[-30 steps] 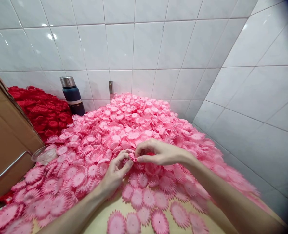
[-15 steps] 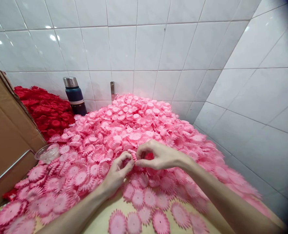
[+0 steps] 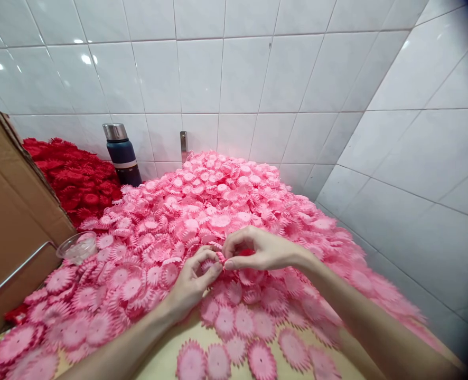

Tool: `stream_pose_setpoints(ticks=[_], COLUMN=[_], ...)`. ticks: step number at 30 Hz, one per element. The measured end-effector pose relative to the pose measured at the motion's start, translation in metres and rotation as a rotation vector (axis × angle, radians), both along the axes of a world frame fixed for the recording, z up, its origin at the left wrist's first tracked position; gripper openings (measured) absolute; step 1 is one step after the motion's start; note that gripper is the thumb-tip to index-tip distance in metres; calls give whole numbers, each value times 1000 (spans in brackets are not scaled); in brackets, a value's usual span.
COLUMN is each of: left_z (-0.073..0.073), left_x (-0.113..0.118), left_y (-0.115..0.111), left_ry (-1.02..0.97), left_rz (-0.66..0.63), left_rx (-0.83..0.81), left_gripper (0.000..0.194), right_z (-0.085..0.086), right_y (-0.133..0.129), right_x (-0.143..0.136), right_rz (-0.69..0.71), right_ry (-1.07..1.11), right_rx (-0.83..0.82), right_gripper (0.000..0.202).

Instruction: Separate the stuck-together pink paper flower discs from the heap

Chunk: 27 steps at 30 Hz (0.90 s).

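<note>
My left hand [image 3: 196, 277] pinches a pink fringed petal disc [image 3: 220, 257] between thumb and fingers, low over the front of a big pink heap [image 3: 218, 203]. From the right, my right hand [image 3: 255, 250] meets it with thumb and forefinger closed at the disc's edge. The two sets of fingertips almost touch, and they hide much of the disc. Several loose discs with small dark centre holes, such as one pink disc [image 3: 261, 360], lie flat on the yellowish tabletop [image 3: 160, 353] below my hands.
A pile of red discs [image 3: 83, 179] sits at the back left beside a dark blue flask [image 3: 123, 155]. At the left stand a cardboard box [image 3: 16, 221] and a clear plastic cup [image 3: 77, 248]. White tiled walls [image 3: 242, 74] bound the back and right.
Both hands have shifted very slightly right, still close together at the pink disc. My right fingertips sit a little higher against it. Everything else stays in place.
</note>
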<state>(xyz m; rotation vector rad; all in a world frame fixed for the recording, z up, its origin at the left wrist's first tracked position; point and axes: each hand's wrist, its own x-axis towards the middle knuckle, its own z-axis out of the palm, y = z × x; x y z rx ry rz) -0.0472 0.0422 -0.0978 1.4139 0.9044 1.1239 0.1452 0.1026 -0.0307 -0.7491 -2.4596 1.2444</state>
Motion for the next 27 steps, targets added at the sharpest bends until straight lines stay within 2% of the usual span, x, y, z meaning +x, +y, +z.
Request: stream_pose_setpoints(ticks=[4,10,16,20,24,27], left_z=[1,0,-2,-6,-9,-9], left_x=[1,1,0,-1,0,3], left_y=[0,1,1,2,3,4], left_ry=[-34,-96,-123,-131,-197,-263], left_rz=[-14,-18,-30,-33,28,85], left_rx=[-35,-79,-125,-138,-199,-249], left_gripper=[21,18,20,18,17,17], right_z=[1,3,10,17,33,46], right_y=[1,1,4,10,9,2], right_x=[3,4,12,28,48,55], right_rz=[-11,-43,-98,-206,-348,-219], right_ry=[19,-50,-26,-15,47,-59], right_rx=[-39,80,156,182,147,102], right_gripper=[16,16,16,19,21,20])
